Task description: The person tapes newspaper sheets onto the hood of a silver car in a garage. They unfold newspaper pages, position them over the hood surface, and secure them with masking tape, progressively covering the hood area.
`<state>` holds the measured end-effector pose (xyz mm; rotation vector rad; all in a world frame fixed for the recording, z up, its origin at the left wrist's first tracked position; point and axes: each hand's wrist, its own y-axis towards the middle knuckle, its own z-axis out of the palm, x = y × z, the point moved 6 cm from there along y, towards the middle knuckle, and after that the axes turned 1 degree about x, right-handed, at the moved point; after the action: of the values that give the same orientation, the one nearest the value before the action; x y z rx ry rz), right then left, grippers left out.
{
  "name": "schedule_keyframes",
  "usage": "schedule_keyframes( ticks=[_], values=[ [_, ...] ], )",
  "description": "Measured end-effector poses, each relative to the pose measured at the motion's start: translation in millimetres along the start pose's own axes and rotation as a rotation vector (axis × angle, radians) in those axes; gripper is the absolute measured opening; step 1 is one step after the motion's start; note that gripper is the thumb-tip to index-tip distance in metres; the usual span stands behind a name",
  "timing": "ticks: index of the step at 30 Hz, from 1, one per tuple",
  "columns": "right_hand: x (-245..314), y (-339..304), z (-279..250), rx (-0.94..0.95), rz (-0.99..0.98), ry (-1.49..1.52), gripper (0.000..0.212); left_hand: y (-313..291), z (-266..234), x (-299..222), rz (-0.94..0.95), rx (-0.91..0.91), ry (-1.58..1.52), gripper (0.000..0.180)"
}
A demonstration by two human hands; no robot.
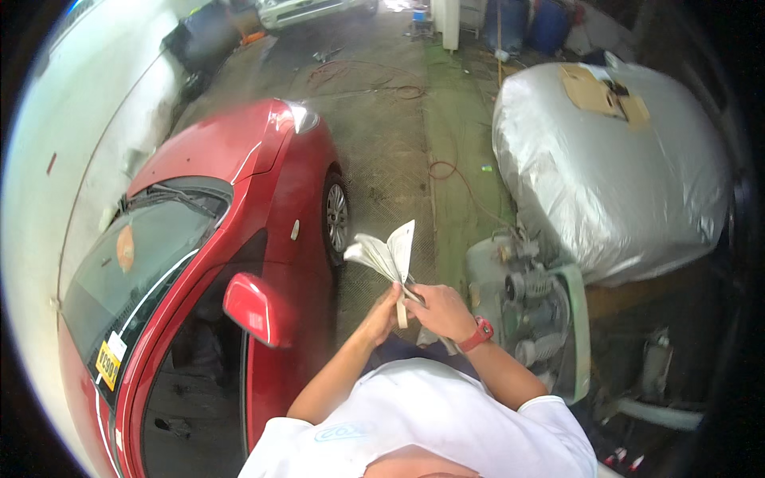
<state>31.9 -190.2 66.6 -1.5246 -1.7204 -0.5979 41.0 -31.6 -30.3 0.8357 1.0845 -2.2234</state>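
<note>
In front of my chest, both hands hold a bundle of folded, printed paper sheets (390, 256) that fan apart at the top. My left hand (384, 312) is closed on the bundle's lower left, thumb pointing up along it. Fingers of my right hand (440, 309) grip the lower right side, and a red watch (478, 334) circles that wrist. Between the hands a narrow tan strip (402, 316) hangs down; I cannot make out whether it belongs to the sheets.
A red car (275, 199) stands close on my left, its side mirror (258, 309) jutting toward me. To the right are a car under silver sheeting (613, 175) with cardboard on top, and a machine with pulleys (530, 311). A red hose (462, 179) crosses the green floor strip.
</note>
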Motion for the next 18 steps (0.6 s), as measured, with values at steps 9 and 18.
schedule_keyframes(
  ticks=[9, 18],
  values=[
    [-45.5, 278.1, -75.7, 0.120, 0.017, 0.156, 0.052, 236.7, -72.7, -128.8, -0.027, -0.012, -0.121, 0.092],
    [-68.5, 567.5, -193.2, 0.001, 0.080, 0.156, 0.042, 440.9, -105.4, -391.2, -0.031, 0.025, 0.048, 0.099]
  ],
)
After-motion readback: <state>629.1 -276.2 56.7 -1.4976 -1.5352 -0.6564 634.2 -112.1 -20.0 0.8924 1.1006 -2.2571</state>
